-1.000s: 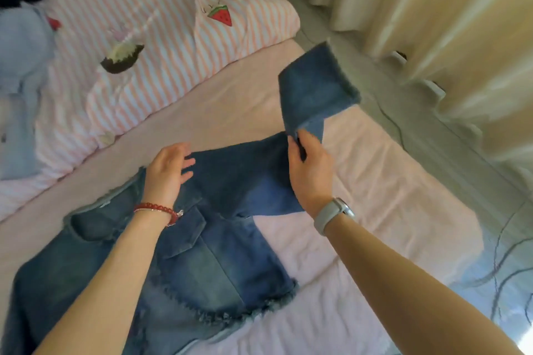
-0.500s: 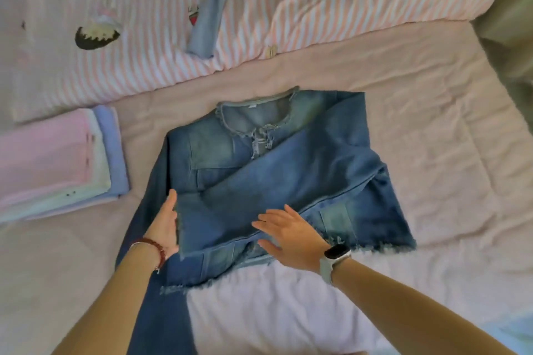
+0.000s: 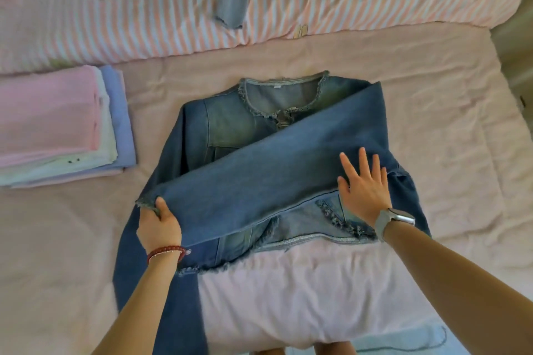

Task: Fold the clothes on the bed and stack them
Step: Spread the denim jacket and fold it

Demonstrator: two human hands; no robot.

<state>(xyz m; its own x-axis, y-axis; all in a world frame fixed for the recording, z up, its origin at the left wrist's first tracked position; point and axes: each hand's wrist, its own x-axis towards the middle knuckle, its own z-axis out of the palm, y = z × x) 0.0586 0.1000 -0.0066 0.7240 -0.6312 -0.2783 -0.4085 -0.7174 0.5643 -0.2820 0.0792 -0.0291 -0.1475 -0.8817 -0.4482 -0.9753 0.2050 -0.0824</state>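
Your left hand [image 3: 159, 225] pinches the frayed cuff of the sleeve [image 3: 259, 181], thumb on top and fingers curled under the cloth. Your right hand [image 3: 364, 186] lies flat with fingers spread, pressing the sleeve's other end near the shoulder. Both forearms reach forward from the bed's near edge. The sleeve lies slantwise across the denim jacket [image 3: 230, 124], which is spread front-up on the pink sheet [image 3: 432, 124]. A stack of folded clothes [image 3: 57, 124] sits to the left, apart from the jacket.
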